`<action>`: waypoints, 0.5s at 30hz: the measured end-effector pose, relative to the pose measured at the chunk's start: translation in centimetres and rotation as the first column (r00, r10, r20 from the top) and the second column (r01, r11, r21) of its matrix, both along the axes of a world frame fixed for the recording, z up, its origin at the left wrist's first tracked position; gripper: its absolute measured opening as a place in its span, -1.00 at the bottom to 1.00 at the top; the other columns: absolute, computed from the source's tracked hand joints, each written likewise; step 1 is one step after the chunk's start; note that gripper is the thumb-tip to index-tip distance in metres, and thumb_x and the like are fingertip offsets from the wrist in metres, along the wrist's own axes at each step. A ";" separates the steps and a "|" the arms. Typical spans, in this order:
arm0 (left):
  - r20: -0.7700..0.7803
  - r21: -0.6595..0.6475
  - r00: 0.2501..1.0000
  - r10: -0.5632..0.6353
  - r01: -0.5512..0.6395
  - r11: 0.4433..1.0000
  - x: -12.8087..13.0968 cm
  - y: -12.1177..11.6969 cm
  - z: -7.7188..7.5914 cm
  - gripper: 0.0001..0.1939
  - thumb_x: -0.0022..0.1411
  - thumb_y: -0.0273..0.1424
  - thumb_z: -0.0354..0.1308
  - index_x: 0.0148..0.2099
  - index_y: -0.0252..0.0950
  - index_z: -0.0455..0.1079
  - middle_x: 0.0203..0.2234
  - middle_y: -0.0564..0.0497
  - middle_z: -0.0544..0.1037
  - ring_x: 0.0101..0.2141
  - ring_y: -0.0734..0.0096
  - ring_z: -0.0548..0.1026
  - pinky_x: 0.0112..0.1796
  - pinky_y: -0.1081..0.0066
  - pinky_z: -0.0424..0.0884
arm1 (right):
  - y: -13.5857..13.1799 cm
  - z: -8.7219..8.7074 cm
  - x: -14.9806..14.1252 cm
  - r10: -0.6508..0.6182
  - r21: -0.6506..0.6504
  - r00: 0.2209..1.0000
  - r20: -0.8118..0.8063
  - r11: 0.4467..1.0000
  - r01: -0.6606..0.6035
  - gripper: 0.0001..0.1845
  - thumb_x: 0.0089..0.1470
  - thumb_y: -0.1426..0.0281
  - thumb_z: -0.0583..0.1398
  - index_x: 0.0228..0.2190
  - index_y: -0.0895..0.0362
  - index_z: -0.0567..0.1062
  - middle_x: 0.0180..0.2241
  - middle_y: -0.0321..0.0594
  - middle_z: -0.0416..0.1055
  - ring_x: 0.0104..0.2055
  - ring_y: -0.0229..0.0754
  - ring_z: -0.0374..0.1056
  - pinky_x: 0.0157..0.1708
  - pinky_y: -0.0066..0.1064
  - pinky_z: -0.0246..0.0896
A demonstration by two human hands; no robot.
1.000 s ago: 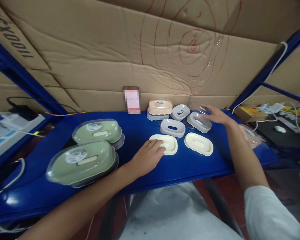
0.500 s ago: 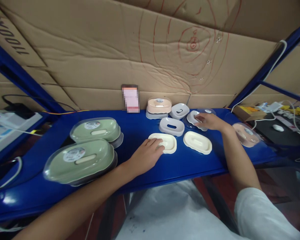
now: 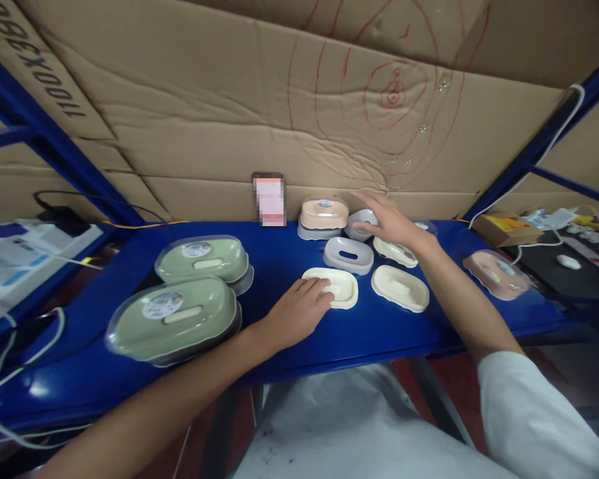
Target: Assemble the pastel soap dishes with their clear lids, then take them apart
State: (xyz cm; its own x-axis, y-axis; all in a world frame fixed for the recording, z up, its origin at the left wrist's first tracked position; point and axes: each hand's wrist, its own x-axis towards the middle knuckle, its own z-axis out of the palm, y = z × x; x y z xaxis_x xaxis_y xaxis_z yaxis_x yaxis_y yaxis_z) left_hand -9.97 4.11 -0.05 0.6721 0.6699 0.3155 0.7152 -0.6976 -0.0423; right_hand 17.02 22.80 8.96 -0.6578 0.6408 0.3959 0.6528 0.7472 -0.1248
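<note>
My left hand lies flat with its fingers on the near edge of a cream soap tray on the blue table; it holds nothing. My right hand reaches out with fingers spread over a small grey tray by the cardboard wall, its thumb close to the tray. Just under its wrist sits a pale tray. A grey tray with a slot and a second cream tray lie between my hands. A peach lidded soap box stands left of my right hand.
Two large green lidded soap boxes sit at the left. A peach lidded box lies at the right end. A small card leans on the cardboard wall. Cables and a brown box lie beyond the table's right edge.
My right hand has moved left and back, from the pale tray at the right to over the grey tray by the wall. My left hand has stayed on the cream tray.
</note>
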 end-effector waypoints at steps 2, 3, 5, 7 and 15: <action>0.001 -0.002 1.000 0.003 -0.003 1.000 0.0 0.0 0.1 -0.87 0.50 -0.46 0.11 0.00 -0.27 0.47 0.12 -0.19 0.52 0.12 0.08 0.49 0.05 0.14 0.40 | 1.6 -0.3 -3.3 0.089 -0.072 0.996 -0.017 0.993 -0.090 -0.11 0.31 -0.05 0.25 0.47 0.00 0.14 0.48 -0.02 0.12 0.52 0.20 0.01 0.45 0.18 -0.06; 0.001 -0.002 1.000 0.003 -0.003 1.000 0.0 0.0 0.1 -0.88 0.50 -0.46 0.12 0.00 -0.27 0.47 0.12 -0.18 0.52 0.13 0.09 0.49 0.06 0.15 0.40 | 2.3 -0.6 -4.6 0.101 -0.113 0.995 -0.024 0.988 -0.103 -0.11 0.29 -0.04 0.27 0.47 0.00 0.17 0.47 -0.03 0.14 0.53 0.19 0.00 0.46 0.17 -0.07; -0.001 0.001 1.000 0.000 0.000 1.000 0.0 0.0 0.1 -0.88 0.49 -0.45 0.12 0.00 -0.27 0.46 0.12 -0.18 0.52 0.12 0.09 0.49 0.05 0.15 0.40 | 3.6 -1.4 -6.7 0.110 -0.174 0.993 -0.043 0.978 -0.116 -0.20 0.29 0.00 0.29 0.42 0.00 0.29 0.43 -0.07 0.25 0.52 0.16 0.05 0.46 0.13 -0.04; -0.002 0.009 1.000 -0.003 0.003 1.000 0.0 0.0 0.0 -0.88 0.50 -0.44 0.12 0.00 -0.27 0.46 0.12 -0.18 0.52 0.12 0.08 0.49 0.04 0.16 0.40 | 4.1 -1.7 -7.5 0.120 -0.195 0.990 -0.077 0.972 -0.133 -0.35 0.32 0.05 0.27 0.34 -0.04 0.41 0.37 -0.13 0.36 0.46 0.10 0.18 0.44 0.08 0.04; -0.024 0.037 1.000 -0.014 0.015 0.999 -0.2 0.0 -0.2 -0.88 0.49 -0.47 0.11 -0.02 -0.28 0.46 0.13 -0.18 0.53 0.11 0.08 0.49 0.05 0.15 0.39 | 3.3 2.5 -0.6 -0.105 -0.072 0.994 -0.026 0.992 0.103 -0.55 0.32 0.13 0.25 0.12 0.07 0.62 0.16 -0.07 0.57 0.24 0.23 0.45 0.26 0.06 0.30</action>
State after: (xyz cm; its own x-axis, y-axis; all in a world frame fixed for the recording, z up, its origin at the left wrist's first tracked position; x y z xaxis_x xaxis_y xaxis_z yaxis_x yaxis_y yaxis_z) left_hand -10.13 4.14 -0.29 0.6893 0.6481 0.3237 0.7035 -0.7056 -0.0854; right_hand 16.46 26.13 11.43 -0.5750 0.7318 0.3658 0.7216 0.6643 -0.1947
